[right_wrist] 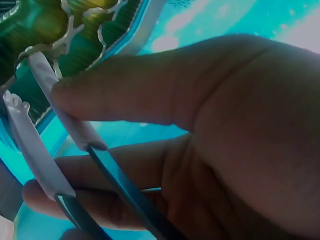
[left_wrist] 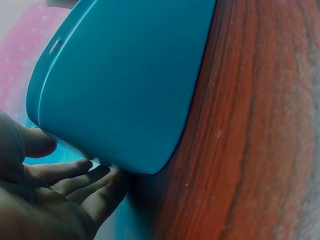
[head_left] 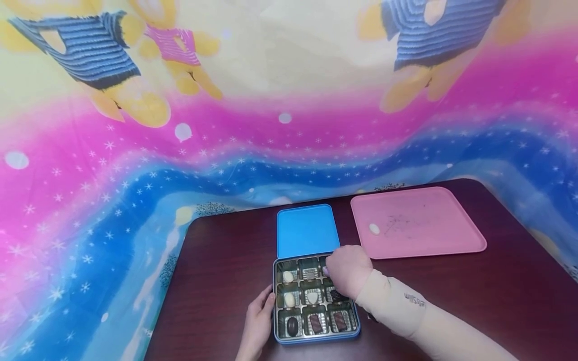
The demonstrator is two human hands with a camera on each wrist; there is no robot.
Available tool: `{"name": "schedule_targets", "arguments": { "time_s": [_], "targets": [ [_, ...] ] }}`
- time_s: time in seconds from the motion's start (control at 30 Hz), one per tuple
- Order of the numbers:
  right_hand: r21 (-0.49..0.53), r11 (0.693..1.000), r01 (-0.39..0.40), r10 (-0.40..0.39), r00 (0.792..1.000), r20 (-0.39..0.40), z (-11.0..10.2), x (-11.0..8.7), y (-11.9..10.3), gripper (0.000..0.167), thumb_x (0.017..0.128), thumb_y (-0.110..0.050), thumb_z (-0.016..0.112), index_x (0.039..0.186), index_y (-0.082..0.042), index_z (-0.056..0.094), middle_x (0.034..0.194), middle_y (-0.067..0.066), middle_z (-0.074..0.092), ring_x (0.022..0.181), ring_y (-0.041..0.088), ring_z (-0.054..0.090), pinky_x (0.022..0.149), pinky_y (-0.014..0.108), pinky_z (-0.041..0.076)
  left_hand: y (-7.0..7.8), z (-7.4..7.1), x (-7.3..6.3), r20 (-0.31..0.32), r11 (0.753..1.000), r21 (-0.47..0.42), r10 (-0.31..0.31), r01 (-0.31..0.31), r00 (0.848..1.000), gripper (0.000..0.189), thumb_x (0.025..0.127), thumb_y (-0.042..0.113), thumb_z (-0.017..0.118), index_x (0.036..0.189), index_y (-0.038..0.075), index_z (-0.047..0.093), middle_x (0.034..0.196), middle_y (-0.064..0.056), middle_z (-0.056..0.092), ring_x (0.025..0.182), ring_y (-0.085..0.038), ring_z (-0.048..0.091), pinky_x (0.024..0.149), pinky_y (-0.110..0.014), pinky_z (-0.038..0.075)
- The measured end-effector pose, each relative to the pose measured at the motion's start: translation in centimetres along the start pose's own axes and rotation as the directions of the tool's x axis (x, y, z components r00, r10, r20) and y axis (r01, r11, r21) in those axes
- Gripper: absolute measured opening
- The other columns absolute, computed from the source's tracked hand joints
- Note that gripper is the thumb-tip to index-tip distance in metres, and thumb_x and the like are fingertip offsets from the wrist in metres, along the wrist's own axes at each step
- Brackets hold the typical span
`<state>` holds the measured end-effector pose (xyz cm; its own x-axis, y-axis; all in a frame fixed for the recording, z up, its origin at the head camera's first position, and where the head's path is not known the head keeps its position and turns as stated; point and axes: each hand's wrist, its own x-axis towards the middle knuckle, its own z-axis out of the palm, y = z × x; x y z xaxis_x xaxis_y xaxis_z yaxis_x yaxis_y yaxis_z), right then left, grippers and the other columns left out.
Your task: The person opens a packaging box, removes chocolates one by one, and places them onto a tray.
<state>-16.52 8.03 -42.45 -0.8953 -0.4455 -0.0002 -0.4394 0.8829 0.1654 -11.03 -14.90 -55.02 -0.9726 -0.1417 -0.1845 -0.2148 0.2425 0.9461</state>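
Observation:
A blue square tin [head_left: 316,340] with several clear-lined compartments lies in front of me. Dark pieces, like the oval chocolate [head_left: 292,327] at front left, share it with white ones, such as the heart-shaped piece [head_left: 312,297] in the middle. My left hand [head_left: 258,320] rests against the tin's left side, its fingers fairly straight in the left wrist view. Over the far right compartment, my right hand [head_left: 349,271] holds small tongs [right_wrist: 65,107] with pale tips and metal arms. The tong tips are apart at the tin's edge; whether anything lies between them I cannot tell.
The tin's blue lid [head_left: 308,230] lies back behind it. To the right, a pink tray [head_left: 424,240] carries one white oval piece [head_left: 374,229]. All stand on a dark wooden table [head_left: 226,271], with a patterned cloth [head_left: 253,125] hanging behind.

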Motion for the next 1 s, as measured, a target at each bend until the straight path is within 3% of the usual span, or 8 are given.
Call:
{"name": "schedule_targets", "arguments": {
  "time_s": [0.3, 0.7, 1.0],
  "targets": [
    [-0.069, 0.998, 0.005, -0.004, 1.000, 0.015, 0.1, 0.4, -0.6, 0.021, 0.078, -0.022, 0.082, 0.061, -0.016, 0.070, 0.059, 0.002, 0.062, 0.057, 0.020, 0.062, 0.046, 0.039, 0.054, 0.0, 0.1, 0.0, -0.014, 1.000, 0.011, 0.009, -0.009, 1.000, 0.049, 0.108, 0.023, 0.049, 0.143, -0.011, 0.048, 0.132, -0.023, 0.063, 0.124, -0.031, 0.058, 0.105, -0.053, 0.046],
    [-0.124, 0.992, -0.027, 0.037, 0.997, 0.072, -0.5, 1.1, -1.4, 0.026, 0.080, -0.022, 0.080, 0.058, -0.017, 0.066, 0.055, 0.001, 0.057, 0.053, 0.016, 0.058, 0.045, 0.036, 0.052, 0.0, 0.2, -0.2, -0.022, 1.000, 0.010, 0.006, -0.006, 1.000, 0.049, 0.107, 0.022, 0.050, 0.142, -0.012, 0.048, 0.134, -0.025, 0.061, 0.126, -0.034, 0.056, 0.108, -0.054, 0.043],
    [-0.112, 0.994, -0.011, 0.024, 0.993, 0.111, -0.8, 1.5, -1.1, 0.021, 0.078, -0.028, 0.082, 0.065, -0.017, 0.070, 0.062, 0.001, 0.060, 0.059, 0.018, 0.061, 0.050, 0.036, 0.054, 0.1, 0.1, -0.2, -0.031, 1.000, 0.011, 0.013, -0.013, 0.999, 0.048, 0.107, 0.022, 0.050, 0.143, -0.011, 0.048, 0.133, -0.024, 0.062, 0.126, -0.034, 0.056, 0.107, -0.054, 0.043]
  ]
}}
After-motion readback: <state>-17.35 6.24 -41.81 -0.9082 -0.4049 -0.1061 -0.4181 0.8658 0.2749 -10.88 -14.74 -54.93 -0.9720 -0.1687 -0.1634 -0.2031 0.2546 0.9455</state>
